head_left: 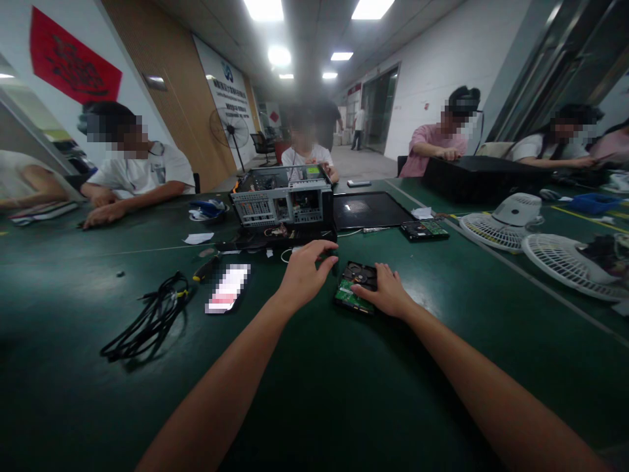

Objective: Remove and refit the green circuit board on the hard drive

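My right hand (388, 292) grips a hard drive (351, 298) by its right side, the thumb over the green circuit board. The drive lies on the green table with its board facing up. Just left of it, my left hand (307, 272) hovers with thumb and index finger curved and apart. Something small and dark shows beside those fingertips, too blurred to name. Beyond my hands stands an opened computer case (280, 203), its metal frame and inner bays exposed. A second hard drive (425, 229) lies farther off to the right.
On the left are a coiled black cable (152, 321), a phone (228, 288) and a screwdriver (206, 267). A black panel (371, 208) lies beside the case. White fan parts (506, 223) and a black case (484, 180) occupy the right. Several people sit around the table.
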A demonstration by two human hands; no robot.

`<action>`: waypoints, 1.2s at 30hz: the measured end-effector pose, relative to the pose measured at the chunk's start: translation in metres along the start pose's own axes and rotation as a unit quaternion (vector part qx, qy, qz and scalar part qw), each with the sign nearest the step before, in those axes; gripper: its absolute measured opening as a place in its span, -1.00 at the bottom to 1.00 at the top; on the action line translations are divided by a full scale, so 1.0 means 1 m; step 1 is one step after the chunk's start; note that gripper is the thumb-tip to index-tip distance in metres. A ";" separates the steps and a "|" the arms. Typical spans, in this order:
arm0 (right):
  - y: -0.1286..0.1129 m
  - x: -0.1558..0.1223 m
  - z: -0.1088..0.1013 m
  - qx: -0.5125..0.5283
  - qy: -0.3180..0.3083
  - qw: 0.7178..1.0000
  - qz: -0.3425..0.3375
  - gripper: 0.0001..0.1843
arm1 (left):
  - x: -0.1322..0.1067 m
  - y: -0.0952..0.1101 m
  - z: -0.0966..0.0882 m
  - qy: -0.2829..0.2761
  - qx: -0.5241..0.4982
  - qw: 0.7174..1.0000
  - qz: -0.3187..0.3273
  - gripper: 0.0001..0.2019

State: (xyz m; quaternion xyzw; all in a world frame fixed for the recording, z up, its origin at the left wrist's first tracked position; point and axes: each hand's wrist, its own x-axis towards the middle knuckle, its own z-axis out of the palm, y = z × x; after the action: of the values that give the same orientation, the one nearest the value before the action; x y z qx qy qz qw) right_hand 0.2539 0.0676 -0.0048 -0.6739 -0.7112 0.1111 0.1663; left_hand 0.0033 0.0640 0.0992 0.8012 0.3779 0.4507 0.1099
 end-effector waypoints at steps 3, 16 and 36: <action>0.002 0.001 0.001 -0.002 0.002 1.000 -0.002 0.26 | 0.000 0.000 0.000 0.002 0.006 1.000 0.007 -0.78; -0.001 -0.001 0.001 -0.014 0.007 1.000 -0.002 0.22 | -0.001 -0.005 0.004 0.010 -0.006 0.998 0.057 -0.67; 0.001 -0.001 0.002 -0.014 0.011 1.000 -0.003 0.17 | -0.005 0.007 0.011 0.035 -0.020 0.999 0.012 -0.90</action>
State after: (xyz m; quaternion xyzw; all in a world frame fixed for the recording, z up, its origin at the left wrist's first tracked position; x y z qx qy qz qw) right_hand 0.2537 0.0669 -0.0070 -0.6754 -0.7127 0.0934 0.1649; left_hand 0.0141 0.0576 0.0935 0.7873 0.3626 0.4870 0.1077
